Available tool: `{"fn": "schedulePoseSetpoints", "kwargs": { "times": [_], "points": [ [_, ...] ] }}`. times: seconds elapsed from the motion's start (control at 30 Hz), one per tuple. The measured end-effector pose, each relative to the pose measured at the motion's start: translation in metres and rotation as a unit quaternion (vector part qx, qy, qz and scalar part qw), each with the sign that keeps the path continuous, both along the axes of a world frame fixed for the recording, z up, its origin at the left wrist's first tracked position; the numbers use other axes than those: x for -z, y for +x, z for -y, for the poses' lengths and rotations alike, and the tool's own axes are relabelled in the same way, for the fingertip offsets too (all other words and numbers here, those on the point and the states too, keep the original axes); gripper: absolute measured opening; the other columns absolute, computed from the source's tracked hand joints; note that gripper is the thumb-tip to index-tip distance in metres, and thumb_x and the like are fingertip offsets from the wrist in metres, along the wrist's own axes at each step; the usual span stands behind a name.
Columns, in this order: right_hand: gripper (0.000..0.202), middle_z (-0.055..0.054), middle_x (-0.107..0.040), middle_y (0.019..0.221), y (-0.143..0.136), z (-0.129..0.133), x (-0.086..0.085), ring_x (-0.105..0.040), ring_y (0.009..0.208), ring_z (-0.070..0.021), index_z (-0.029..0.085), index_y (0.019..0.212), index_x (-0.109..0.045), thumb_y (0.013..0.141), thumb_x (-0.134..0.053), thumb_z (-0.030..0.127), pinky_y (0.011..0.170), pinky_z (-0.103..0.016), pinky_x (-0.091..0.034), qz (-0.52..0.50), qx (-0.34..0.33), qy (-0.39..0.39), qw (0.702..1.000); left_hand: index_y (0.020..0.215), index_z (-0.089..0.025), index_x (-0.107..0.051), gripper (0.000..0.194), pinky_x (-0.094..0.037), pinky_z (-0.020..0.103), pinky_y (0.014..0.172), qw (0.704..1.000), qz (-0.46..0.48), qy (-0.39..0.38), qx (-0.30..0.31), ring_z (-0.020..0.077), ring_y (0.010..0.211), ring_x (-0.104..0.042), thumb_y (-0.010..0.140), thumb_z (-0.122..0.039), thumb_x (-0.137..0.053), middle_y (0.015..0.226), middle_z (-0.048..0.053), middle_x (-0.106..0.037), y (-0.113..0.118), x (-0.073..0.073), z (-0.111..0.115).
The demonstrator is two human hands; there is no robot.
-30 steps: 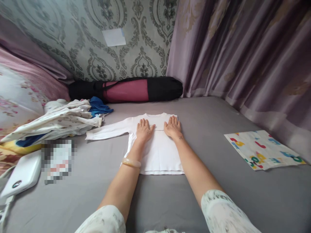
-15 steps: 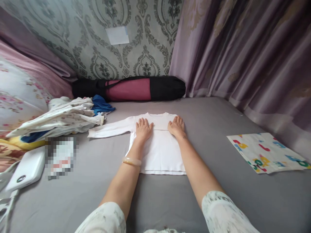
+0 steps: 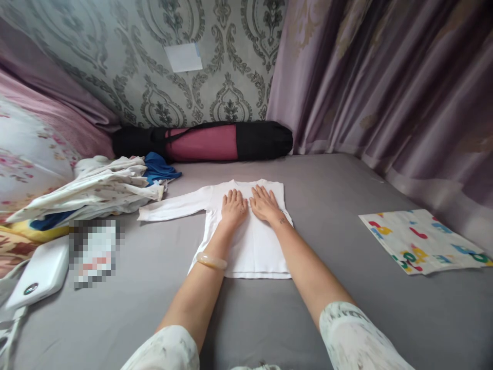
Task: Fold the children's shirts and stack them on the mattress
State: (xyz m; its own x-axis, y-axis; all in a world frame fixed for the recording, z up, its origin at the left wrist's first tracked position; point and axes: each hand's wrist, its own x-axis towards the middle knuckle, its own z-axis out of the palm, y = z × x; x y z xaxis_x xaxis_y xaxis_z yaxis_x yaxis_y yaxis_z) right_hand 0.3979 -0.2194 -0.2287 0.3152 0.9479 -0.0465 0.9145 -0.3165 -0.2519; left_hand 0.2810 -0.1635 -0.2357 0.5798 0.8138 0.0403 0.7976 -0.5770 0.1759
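A white long-sleeved shirt (image 3: 250,252) lies flat on the grey bed sheet, its neckline pointing away from me. One sleeve stretches out to the left; no sleeve shows spread on the right side. My left hand (image 3: 234,205) rests palm down on the upper chest of the shirt, fingers extended. Close beside it, my right hand (image 3: 265,203) also presses flat on the shirt, fingers extended and angled up to the left. Neither hand grips the fabric. A pale bangle (image 3: 211,260) circles my left forearm.
A heap of clothes (image 3: 103,185) lies at left, near a white power bank (image 3: 40,267) with a cable and a blurred-out packet (image 3: 96,257). A folded letter-print cloth (image 3: 423,241) lies at right. A black and maroon long bag (image 3: 204,143) lies along the wall.
My right hand has slid left across the shirt, from its right shoulder toward the middle. My left hand has shifted slightly right, so the hands are closer together.
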Motion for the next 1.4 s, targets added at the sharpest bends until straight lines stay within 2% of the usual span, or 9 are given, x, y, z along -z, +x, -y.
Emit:
{"fn": "schedulePoseSetpoints", "kwargs": {
  "times": [0.2,0.43,0.6,0.73,1.0,1.13,1.27,1.33,1.4],
  "points": [
    [0.066,-0.014,-0.013,0.161,0.013,-0.001,0.006,-0.009,0.148,-0.0244,0.0,0.153,-0.019,0.099,-0.02,0.038,0.119,-0.042,-0.004,0.027,0.099,-0.006,0.995,0.148,-0.004,-0.033,0.063,-0.018,0.044,0.119,1.0,0.006,-0.007,-0.028,0.0283,0.147,-0.02,0.099,-0.04,-0.018,0.157,0.016,-0.028,-0.007,-0.001,-0.005],
    [0.066,-0.017,-0.013,0.161,0.023,-0.001,0.008,-0.009,0.148,-0.0263,-0.001,0.152,-0.021,0.099,-0.019,0.038,0.118,-0.043,-0.008,0.029,0.156,-0.007,0.987,0.149,-0.007,-0.033,0.064,-0.019,0.044,0.119,0.998,0.012,-0.008,-0.068,0.0299,0.146,-0.022,0.099,-0.044,-0.018,0.157,0.017,-0.028,-0.015,0.0,-0.013],
    [0.064,-0.015,-0.014,0.161,0.027,0.002,0.008,-0.01,0.148,-0.0261,0.001,0.152,-0.022,0.099,-0.016,0.036,0.117,-0.045,-0.013,0.031,0.16,0.001,0.987,0.149,-0.007,-0.032,0.067,-0.016,0.049,0.119,0.995,0.026,0.003,-0.094,0.0318,0.146,-0.022,0.097,-0.047,-0.019,0.156,0.018,-0.029,-0.015,0.005,-0.017],
    [0.06,-0.013,-0.016,0.161,0.027,0.004,0.01,-0.012,0.147,-0.0281,0.01,0.152,-0.027,0.099,-0.018,0.037,0.115,-0.048,-0.015,0.041,0.159,0.015,0.986,0.148,-0.003,-0.032,0.073,-0.014,0.053,0.118,0.99,0.034,0.002,-0.135,0.0347,0.146,-0.02,0.096,-0.052,-0.02,0.156,0.022,-0.027,-0.015,0.006,-0.018],
    [0.06,-0.015,-0.022,0.159,0.025,0.004,0.014,-0.014,0.146,-0.0291,0.013,0.151,-0.031,0.099,-0.017,0.04,0.113,-0.049,-0.017,0.079,0.152,0.028,0.985,0.146,-0.005,-0.036,0.07,-0.011,0.054,0.118,0.989,0.067,-0.05,-0.12,0.0332,0.147,-0.016,0.095,-0.053,-0.027,0.157,0.021,-0.025,-0.018,-0.001,-0.023],
    [0.061,-0.015,-0.019,0.16,0.027,0.002,0.009,-0.011,0.146,-0.0296,0.012,0.152,-0.027,0.1,-0.015,0.04,0.113,-0.051,-0.017,0.065,0.148,-0.001,0.987,0.133,-0.01,-0.052,0.054,-0.033,0.037,0.111,0.978,0.158,-0.09,-0.102,0.0244,0.134,-0.045,0.097,-0.045,-0.032,0.143,0.016,-0.05,-0.041,-0.019,-0.032],
    [0.061,-0.016,-0.015,0.16,0.024,0.003,-0.003,-0.01,0.146,-0.031,0.011,0.152,-0.025,0.099,-0.022,0.04,0.113,-0.053,-0.015,0.049,0.139,-0.023,0.989,0.118,-0.012,-0.063,0.042,-0.045,0.029,0.094,0.952,0.216,-0.08,-0.202,0.0224,0.112,-0.062,0.095,-0.038,-0.039,0.118,0.014,-0.067,-0.084,-0.035,-0.032],
    [0.057,-0.017,-0.023,0.158,0.01,0.005,-0.01,-0.017,0.144,-0.0302,0.011,0.15,-0.03,0.098,-0.028,0.034,0.113,-0.05,-0.015,0.082,0.108,0.02,0.991,0.109,-0.016,-0.067,0.036,-0.047,0.032,0.09,0.939,0.216,-0.069,-0.26,0.0249,0.109,-0.063,0.092,-0.037,-0.043,0.112,0.014,-0.07,-0.104,-0.036,-0.029],
    [0.049,-0.016,-0.041,0.147,-0.013,0.007,-0.017,-0.032,0.135,-0.0278,0.013,0.143,-0.043,0.097,-0.03,0.026,0.11,-0.043,-0.021,0.11,0.045,0.074,0.99,0.101,-0.017,-0.068,0.032,-0.048,0.034,0.087,0.926,0.21,-0.077,-0.304,0.0273,0.107,-0.064,0.091,-0.037,-0.046,0.108,0.014,-0.071,-0.119,-0.035,-0.027]
  ]
}}
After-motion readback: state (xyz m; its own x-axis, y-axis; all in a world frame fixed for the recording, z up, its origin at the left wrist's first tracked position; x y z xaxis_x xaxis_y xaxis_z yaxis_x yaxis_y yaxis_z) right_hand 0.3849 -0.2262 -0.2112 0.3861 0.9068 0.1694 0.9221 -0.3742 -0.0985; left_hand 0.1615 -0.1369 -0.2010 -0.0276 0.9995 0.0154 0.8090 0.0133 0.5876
